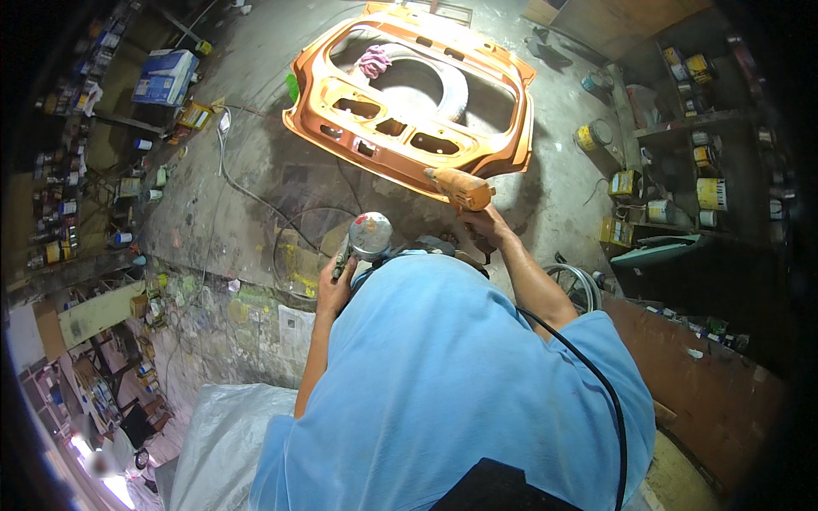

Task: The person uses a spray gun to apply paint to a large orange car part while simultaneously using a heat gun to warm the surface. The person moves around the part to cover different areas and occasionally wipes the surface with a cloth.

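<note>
My left hand [333, 288] is closed round the handle of a spray gun, whose round silver cup [371, 235] carries red and orange paint marks. My right hand [487, 225] grips a worn orange pistol-shaped tool, which looks like a heat gun [461, 188]. Its nozzle points left, close to the near edge of an orange car tailgate panel [394, 158]; I cannot tell whether they touch. The panel lies over a pale tyre [455, 95] that shows through its large window opening. A crumpled pink cloth [373, 62] rests on the tyre.
Shelves with cans line the left side; more shelves [690, 123] stand at the right. A yellow-labelled can [593, 134] is on the floor near the right shelves. Hoses [247, 184] trail across the floor at left. A grey sheet [226, 443] lies behind my left side.
</note>
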